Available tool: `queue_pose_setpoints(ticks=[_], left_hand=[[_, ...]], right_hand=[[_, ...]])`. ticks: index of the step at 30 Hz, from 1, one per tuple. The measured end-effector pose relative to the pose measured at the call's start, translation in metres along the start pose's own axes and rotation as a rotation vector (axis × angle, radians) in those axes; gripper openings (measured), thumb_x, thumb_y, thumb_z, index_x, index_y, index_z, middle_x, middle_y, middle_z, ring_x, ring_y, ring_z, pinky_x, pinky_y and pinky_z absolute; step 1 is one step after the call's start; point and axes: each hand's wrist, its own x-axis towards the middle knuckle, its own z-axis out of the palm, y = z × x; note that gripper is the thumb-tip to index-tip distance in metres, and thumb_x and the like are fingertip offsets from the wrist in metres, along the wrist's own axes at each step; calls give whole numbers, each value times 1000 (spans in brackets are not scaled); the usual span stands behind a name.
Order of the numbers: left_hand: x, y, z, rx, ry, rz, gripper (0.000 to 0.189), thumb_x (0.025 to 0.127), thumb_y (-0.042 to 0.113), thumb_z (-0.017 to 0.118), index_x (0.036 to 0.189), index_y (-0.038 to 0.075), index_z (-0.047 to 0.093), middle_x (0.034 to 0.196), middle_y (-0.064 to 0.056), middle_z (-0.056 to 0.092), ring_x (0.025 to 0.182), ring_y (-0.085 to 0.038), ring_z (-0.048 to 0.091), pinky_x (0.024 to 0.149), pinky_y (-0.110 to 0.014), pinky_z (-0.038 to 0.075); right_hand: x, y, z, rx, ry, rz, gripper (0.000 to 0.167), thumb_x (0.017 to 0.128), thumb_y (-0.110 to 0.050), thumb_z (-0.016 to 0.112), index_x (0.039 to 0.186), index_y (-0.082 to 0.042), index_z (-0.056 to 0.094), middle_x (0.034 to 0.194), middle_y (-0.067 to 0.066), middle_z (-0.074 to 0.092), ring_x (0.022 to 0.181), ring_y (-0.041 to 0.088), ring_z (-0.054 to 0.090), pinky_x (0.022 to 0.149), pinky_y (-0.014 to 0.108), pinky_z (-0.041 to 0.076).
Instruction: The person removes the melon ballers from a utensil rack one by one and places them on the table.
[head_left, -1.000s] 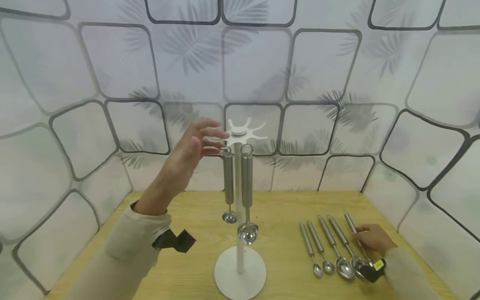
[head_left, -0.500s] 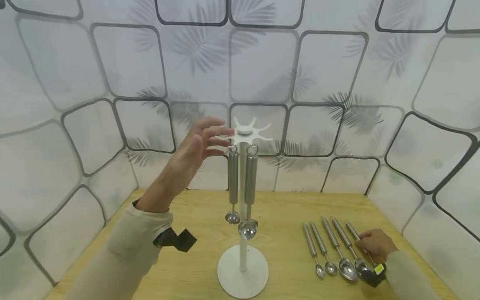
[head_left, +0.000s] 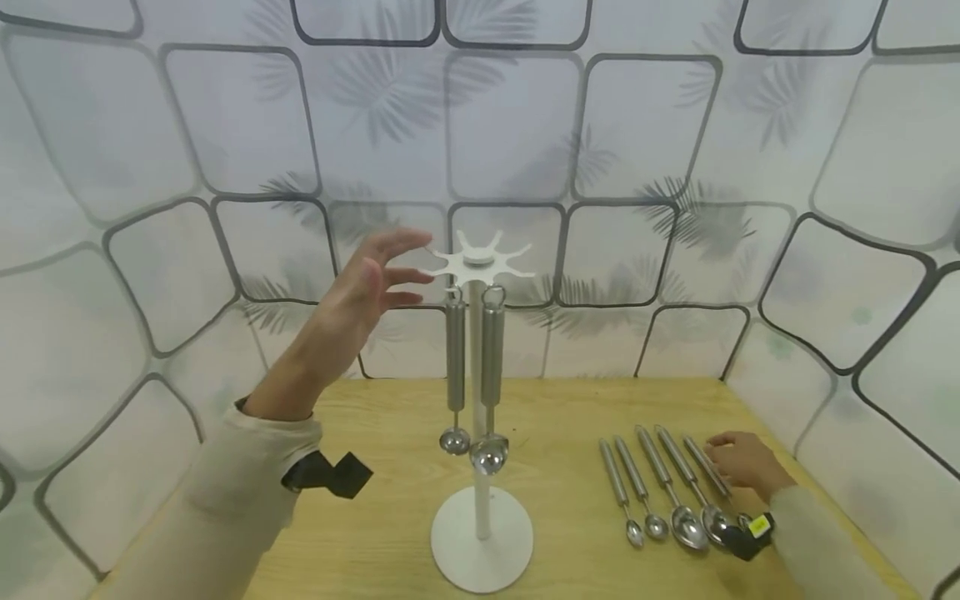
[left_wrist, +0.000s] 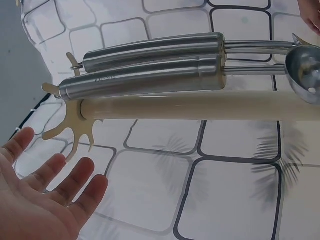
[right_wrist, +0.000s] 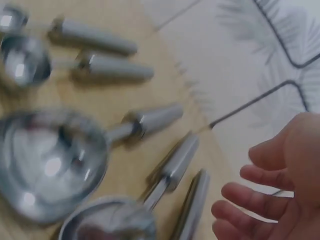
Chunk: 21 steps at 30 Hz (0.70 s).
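A white stand with radiating hook arms holds two hanging steel scoops, a smaller one and a larger one. My left hand is raised at the stand's left side, fingers spread near the arm tips. In the left wrist view, that hand holds nothing. Low on the right, my right hand is beside the rightmost scoop's handle. The right wrist view shows the right hand with loosely bent fingers apart from that handle. The black wrist mount partly covers this scoop's bowl.
Several more steel scoops, including a large one, lie side by side on the wooden table. The stand's round white base rests at the table's middle. Patterned fabric walls enclose the back and sides.
My left hand has drawn slightly left, away from the stand's top. My right hand has come off the rightmost scoop's handle, which now lies a little closer to its neighbour.
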Motion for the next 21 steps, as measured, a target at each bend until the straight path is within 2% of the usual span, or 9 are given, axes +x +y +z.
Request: queue_pose_setpoints(ticks=[4, 7, 10, 14, 18, 21], left_hand=[[0, 2, -2, 2, 20, -20, 73, 93, 62, 48, 139, 6, 39, 146, -15, 30, 119, -34, 44, 98, -40, 38], [1, 1, -2, 1, 19, -30, 73, 93, 62, 47, 139, 6, 38, 146, -17, 30, 120, -36, 43, 99, -41, 38], [1, 0, -1, -6, 19, -38, 74, 93, 62, 47, 139, 5, 37, 146, -17, 30, 121, -38, 41, 100, -40, 37], [1, -2, 0, -11, 20, -37, 74, 94, 62, 46, 139, 5, 37, 146, -17, 29, 122, -40, 38, 101, -40, 37], [3, -3, 1, -31, 6, -22, 69, 95, 61, 44, 140, 9, 38, 146, -18, 30, 125, -42, 35, 102, -42, 36], [5, -2, 0, -48, 3, -23, 66, 96, 62, 42, 140, 13, 38, 146, -18, 31, 127, -42, 33, 103, -43, 35]], right_hand=[[-5, -34, -3, 221, -42, -61, 50, 103, -18, 40, 136, 18, 34, 119, 32, 55, 101, 33, 62, 81, 42, 54], [-11, -61, -1, 384, -95, -152, 50, 106, -22, 34, 137, 18, 34, 111, 16, 61, 96, 20, 63, 82, 37, 54], [-15, -87, 5, 585, -192, -289, 44, 108, -29, 31, 131, 4, 49, 108, 2, 64, 95, 14, 64, 83, 31, 54], [-21, -124, 20, 830, -381, -520, 37, 109, -26, 28, 118, -14, 62, 111, 1, 67, 101, 16, 65, 86, 28, 53], [-31, -164, 39, 950, -508, -707, 41, 109, -18, 25, 121, -10, 63, 115, 4, 67, 103, 17, 65, 87, 29, 53], [-39, -195, 49, 962, -540, -800, 39, 109, -16, 27, 122, -8, 63, 115, 6, 67, 103, 17, 65, 86, 30, 53]])
